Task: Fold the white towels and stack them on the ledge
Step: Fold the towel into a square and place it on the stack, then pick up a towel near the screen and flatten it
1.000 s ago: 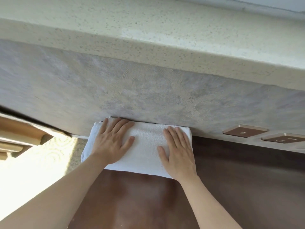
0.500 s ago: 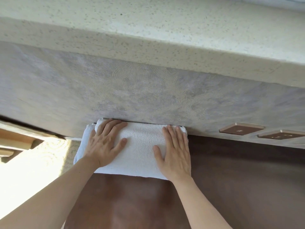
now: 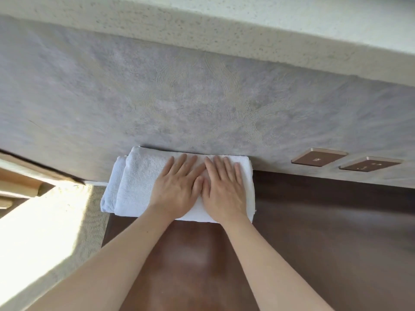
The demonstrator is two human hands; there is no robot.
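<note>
A folded white towel (image 3: pixel 139 182) lies on the brown ledge (image 3: pixel 325 232), its far edge against the grey wall. A second folded white towel (image 3: pixel 112 187) shows under it, sticking out at the left end. My left hand (image 3: pixel 177 187) and my right hand (image 3: pixel 222 187) lie flat on top of the upper towel, side by side, thumbs touching. Fingers of both hands are straight and point toward the wall. The right half of the towel is mostly covered by my hands.
The grey textured wall (image 3: pixel 179 97) rises straight behind the towels. Two brown wall plates (image 3: pixel 317 157) (image 3: pixel 369 166) sit on the wall to the right. A sunlit pale surface (image 3: pixel 45 232) lies left of the ledge, with wooden furniture (image 3: pixel 20 187) at the far left.
My left hand has slid right across the towel until it met my right hand. The left end of the towel and the one beneath are now uncovered.
</note>
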